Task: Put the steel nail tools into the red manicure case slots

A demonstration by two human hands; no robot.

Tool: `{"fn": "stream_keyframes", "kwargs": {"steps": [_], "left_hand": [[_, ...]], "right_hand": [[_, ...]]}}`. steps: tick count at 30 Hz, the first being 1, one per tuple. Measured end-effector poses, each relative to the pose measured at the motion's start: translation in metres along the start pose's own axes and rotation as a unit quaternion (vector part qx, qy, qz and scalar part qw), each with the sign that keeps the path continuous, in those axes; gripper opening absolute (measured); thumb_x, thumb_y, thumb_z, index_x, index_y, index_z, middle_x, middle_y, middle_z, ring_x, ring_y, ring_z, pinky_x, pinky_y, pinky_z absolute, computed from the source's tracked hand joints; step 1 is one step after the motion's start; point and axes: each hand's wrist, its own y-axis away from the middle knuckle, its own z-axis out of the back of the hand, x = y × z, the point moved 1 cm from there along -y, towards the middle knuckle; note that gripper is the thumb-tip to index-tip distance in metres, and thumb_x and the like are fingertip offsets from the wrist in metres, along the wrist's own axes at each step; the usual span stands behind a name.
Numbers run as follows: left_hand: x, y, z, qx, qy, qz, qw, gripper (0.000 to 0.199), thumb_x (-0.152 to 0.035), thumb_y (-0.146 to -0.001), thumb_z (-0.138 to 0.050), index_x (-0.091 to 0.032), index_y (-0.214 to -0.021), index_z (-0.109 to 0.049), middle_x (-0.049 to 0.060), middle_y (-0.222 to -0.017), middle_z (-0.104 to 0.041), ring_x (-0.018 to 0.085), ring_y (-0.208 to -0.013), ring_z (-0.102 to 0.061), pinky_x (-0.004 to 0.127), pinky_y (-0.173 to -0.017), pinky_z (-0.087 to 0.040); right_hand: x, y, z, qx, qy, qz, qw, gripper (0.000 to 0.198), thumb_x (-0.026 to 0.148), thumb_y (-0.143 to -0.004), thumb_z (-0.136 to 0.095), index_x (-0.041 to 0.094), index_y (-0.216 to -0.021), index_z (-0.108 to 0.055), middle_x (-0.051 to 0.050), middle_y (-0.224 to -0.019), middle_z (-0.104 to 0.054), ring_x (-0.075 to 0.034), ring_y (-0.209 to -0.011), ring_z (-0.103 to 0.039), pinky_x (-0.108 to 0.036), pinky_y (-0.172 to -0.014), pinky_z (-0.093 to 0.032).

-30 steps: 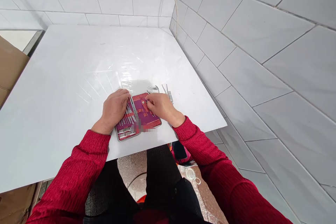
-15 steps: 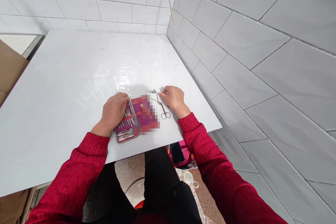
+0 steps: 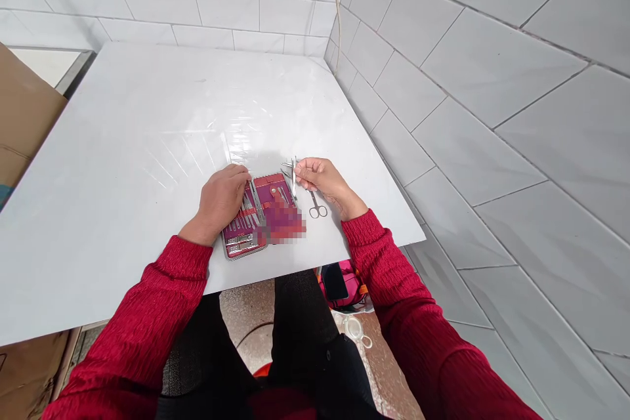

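Note:
A manicure set case (image 3: 268, 178) lies unfolded on the white table, purple inside with red trim and a metal frame. Silver nail clippers (image 3: 239, 244) and several slim tools sit in its left half; part of the right half is blurred out. My left hand (image 3: 224, 195) is closed on the case's upper left edge. Pinched between the thumb and fingers of my right hand (image 3: 322, 178) is a slim silver tool (image 3: 294, 177), held upright above the table; its exact kind is unclear. Small scissors (image 3: 317, 211) lie below that hand, with another silver tool (image 3: 286, 165) partly hidden behind the held one.
The table (image 3: 162, 98) meets a tiled wall (image 3: 211, 13) at the back and another at the right. A cardboard box (image 3: 29, 105) stands at the left. Under the front edge, a pink bag (image 3: 347, 285) has a dark phone-like object on it.
My right hand has lifted the slim silver tool off the table and moved slightly left toward the case. My left hand stays on the case. The whole view has shifted a little.

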Motion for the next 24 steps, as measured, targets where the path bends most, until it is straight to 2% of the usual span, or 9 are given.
{"fn": "stream_keyframes", "kwargs": {"steps": [4,11,24], "left_hand": [[-0.0002,-0.0001,-0.0010,0.001,0.001,0.002,1.000,0.035,-0.020,-0.100,-0.037,-0.021,-0.095,-0.071,0.008,-0.108,-0.072,0.026,-0.101,-0.065,0.039,-0.078,-0.053],[0.0007,-0.0004,-0.0011,0.004,0.002,0.004,1.000,0.034,-0.020,-0.099,-0.037,-0.021,-0.096,-0.071,0.008,-0.109,-0.072,0.026,-0.101,-0.065,0.040,-0.080,-0.053],[-0.0002,-0.0001,0.0000,0.003,-0.007,0.011,1.000,0.034,-0.019,-0.099,-0.037,-0.021,-0.097,-0.071,0.008,-0.113,-0.072,0.026,-0.103,-0.066,0.039,-0.078,-0.052]], "right_hand": [[-0.0001,0.0034,-0.0055,0.049,0.014,-0.001,0.999,0.046,0.058,-0.068,-0.084,0.017,-0.075,-0.064,0.000,-0.066,-0.063,-0.008,-0.052,-0.045,-0.022,-0.047,-0.029],[-0.0050,-0.0006,-0.0052,0.067,0.049,0.012,0.996,0.048,0.061,-0.068,-0.083,0.018,-0.073,-0.063,0.002,-0.063,-0.062,-0.007,-0.051,-0.043,-0.023,-0.049,-0.033],[-0.0031,-0.0018,0.0006,0.181,0.136,0.021,0.974,0.031,0.045,-0.081,-0.073,0.017,-0.072,-0.064,0.005,-0.059,-0.056,-0.006,-0.051,-0.038,-0.026,-0.052,-0.033]]}}
